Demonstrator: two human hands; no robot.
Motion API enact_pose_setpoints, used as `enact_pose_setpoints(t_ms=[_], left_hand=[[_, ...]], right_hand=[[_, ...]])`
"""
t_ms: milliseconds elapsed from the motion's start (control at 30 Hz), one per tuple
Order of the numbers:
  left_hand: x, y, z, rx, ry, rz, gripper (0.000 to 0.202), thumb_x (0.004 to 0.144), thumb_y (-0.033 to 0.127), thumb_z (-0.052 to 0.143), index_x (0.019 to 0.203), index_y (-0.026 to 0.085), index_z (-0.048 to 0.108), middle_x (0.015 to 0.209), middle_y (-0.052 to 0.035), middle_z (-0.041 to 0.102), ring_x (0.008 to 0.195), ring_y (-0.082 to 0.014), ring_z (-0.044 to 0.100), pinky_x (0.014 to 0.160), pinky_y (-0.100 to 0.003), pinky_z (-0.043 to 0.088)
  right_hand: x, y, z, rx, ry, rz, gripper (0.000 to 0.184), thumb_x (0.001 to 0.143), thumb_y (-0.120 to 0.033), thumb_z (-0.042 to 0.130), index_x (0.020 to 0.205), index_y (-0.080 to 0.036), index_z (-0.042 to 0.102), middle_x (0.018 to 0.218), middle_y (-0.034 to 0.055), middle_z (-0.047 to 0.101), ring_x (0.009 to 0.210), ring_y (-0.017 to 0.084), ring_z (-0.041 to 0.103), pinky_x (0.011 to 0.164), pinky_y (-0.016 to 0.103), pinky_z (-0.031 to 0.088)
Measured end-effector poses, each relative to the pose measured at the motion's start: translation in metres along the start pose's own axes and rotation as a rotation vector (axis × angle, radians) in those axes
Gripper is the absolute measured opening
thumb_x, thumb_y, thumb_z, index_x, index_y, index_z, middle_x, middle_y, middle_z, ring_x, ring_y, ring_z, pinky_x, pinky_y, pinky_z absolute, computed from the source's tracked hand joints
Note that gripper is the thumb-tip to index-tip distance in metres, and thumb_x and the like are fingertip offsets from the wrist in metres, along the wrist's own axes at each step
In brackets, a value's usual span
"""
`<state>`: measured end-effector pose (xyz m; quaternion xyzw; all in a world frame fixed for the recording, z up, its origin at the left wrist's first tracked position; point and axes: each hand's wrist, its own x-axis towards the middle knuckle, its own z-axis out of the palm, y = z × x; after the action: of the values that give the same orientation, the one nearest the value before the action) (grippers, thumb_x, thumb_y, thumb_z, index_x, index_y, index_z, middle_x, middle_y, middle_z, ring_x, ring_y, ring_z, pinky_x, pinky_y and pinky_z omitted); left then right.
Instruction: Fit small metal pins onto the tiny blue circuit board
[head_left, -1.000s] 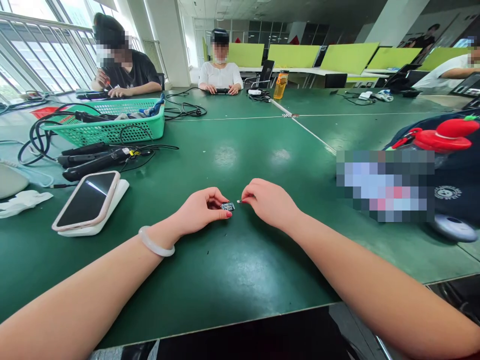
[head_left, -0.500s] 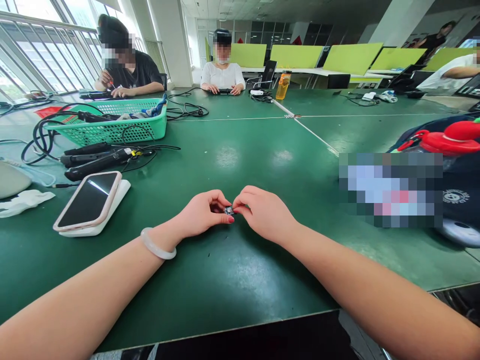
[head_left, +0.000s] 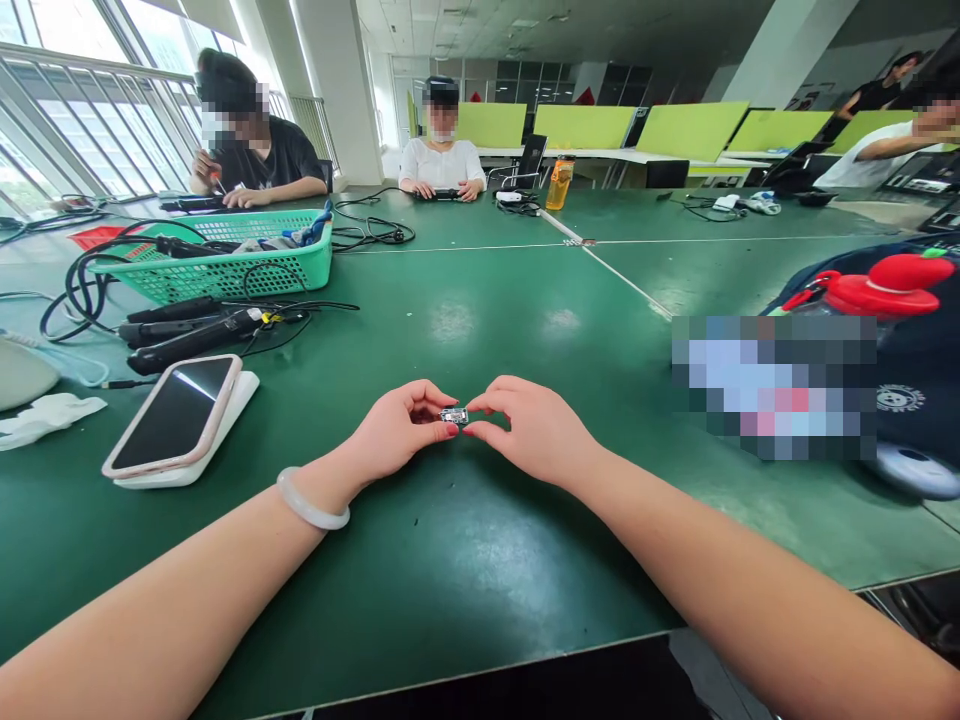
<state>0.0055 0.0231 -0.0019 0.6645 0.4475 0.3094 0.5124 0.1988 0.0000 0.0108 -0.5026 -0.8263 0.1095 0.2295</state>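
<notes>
My left hand (head_left: 394, 428) pinches a small black-and-silver piece (head_left: 454, 416), which looks like a tiny circuit board, between thumb and fingers. A white bracelet (head_left: 311, 502) circles the left wrist. From the other side, my right hand (head_left: 536, 428) has its thumb and forefinger at the piece's right end, one above and one below, seemingly touching it. Both hands are just over the green tabletop (head_left: 480, 560), near its front edge. The piece is too small for its details to be read.
On the left a phone (head_left: 176, 415) rests on a white box, with black handheld tools (head_left: 199, 335) and cables behind it. Beyond is a green basket (head_left: 300, 265). A dark bag (head_left: 911, 370) and a red-topped bottle (head_left: 892, 285) stand right. Two people sit across the table.
My right thumb and forefinger have spread from a tight pinch to straddle the piece's right end. More of the piece now shows. The left hand keeps its grip.
</notes>
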Motion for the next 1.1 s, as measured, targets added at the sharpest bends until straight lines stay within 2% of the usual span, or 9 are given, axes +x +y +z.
enact_pose_setpoints(t_ms=[233,333,467,600,733,800,900,1000,1100], left_hand=[[-0.004,0.007,0.001,-0.119,-0.042,-0.092,0.035,0.070,0.027,0.069,0.102,0.016,0.061,0.088,-0.0053,0.070,0.078,-0.0157,0.063,0.070,-0.029,0.049],[-0.005,0.008,0.001,-0.254,-0.094,-0.137,0.039,0.073,0.030,0.068,0.108,0.016,0.061,0.094,-0.0065,0.069,0.086,-0.0162,0.063,0.077,-0.030,0.049],[-0.006,0.008,0.001,-0.381,-0.116,-0.155,0.035,0.073,0.028,0.069,0.106,0.016,0.062,0.096,-0.0069,0.069,0.090,-0.0155,0.063,0.088,-0.032,0.047],[-0.007,0.010,-0.001,-0.325,-0.100,-0.144,0.032,0.072,0.025,0.068,0.101,0.014,0.063,0.089,-0.0066,0.070,0.081,-0.0148,0.064,0.086,-0.033,0.048],[-0.003,0.010,-0.009,-0.033,0.005,-0.085,0.030,0.072,0.028,0.064,0.099,0.015,0.062,0.096,-0.0078,0.069,0.080,-0.0170,0.064,0.081,-0.035,0.050],[0.000,0.009,-0.020,0.266,0.124,-0.034,0.027,0.073,0.029,0.059,0.097,0.017,0.062,0.097,-0.0075,0.069,0.083,-0.0200,0.064,0.079,-0.035,0.049],[0.002,0.005,-0.046,0.818,0.367,0.009,0.025,0.076,0.026,0.053,0.099,0.021,0.063,0.090,-0.0080,0.070,0.084,-0.0244,0.063,0.081,-0.037,0.045],[0.000,0.000,-0.078,1.124,0.490,-0.118,0.031,0.078,0.023,0.047,0.103,0.019,0.064,0.090,-0.0129,0.069,0.086,-0.0306,0.063,0.077,-0.039,0.044],[-0.003,-0.009,-0.105,1.178,0.511,-0.224,0.028,0.073,0.022,0.053,0.095,0.013,0.068,0.096,-0.0179,0.067,0.086,-0.0346,0.062,0.074,-0.040,0.044]], right_hand=[[0.001,0.001,0.004,-0.051,0.068,-0.066,0.025,0.084,-0.042,0.054,0.085,-0.021,0.067,0.085,0.0018,0.060,0.071,0.011,0.054,0.063,0.024,0.036],[0.001,0.002,0.008,-0.092,0.087,-0.099,0.030,0.086,-0.045,0.051,0.084,-0.020,0.068,0.084,0.0023,0.060,0.072,0.012,0.054,0.063,0.024,0.035],[0.004,-0.001,0.013,-0.164,0.106,-0.146,0.037,0.088,-0.048,0.046,0.081,-0.019,0.067,0.081,0.0023,0.060,0.068,0.011,0.053,0.060,0.024,0.032],[0.007,-0.003,0.015,-0.154,0.104,-0.207,0.039,0.086,-0.052,0.047,0.078,-0.019,0.065,0.078,0.0019,0.060,0.067,0.011,0.052,0.059,0.024,0.031],[0.008,0.005,0.011,-0.094,0.085,-0.176,0.038,0.086,-0.051,0.047,0.075,-0.019,0.064,0.076,0.0007,0.059,0.066,0.010,0.050,0.059,0.023,0.030],[0.009,0.011,0.008,-0.083,0.069,-0.134,0.037,0.088,-0.048,0.046,0.073,-0.018,0.063,0.073,0.0006,0.058,0.065,0.010,0.049,0.058,0.023,0.030],[0.011,0.021,0.003,-0.045,0.038,-0.064,0.038,0.089,-0.044,0.045,0.067,-0.018,0.061,0.070,0.0004,0.057,0.064,0.010,0.049,0.057,0.023,0.030],[0.013,0.026,0.000,0.007,0.017,-0.014,0.039,0.089,-0.043,0.044,0.064,-0.017,0.060,0.068,0.0006,0.057,0.063,0.010,0.048,0.057,0.023,0.031],[0.013,0.028,-0.001,0.043,-0.002,0.010,0.038,0.088,-0.042,0.045,0.063,-0.017,0.059,0.069,0.0007,0.058,0.063,0.010,0.049,0.057,0.023,0.031]])
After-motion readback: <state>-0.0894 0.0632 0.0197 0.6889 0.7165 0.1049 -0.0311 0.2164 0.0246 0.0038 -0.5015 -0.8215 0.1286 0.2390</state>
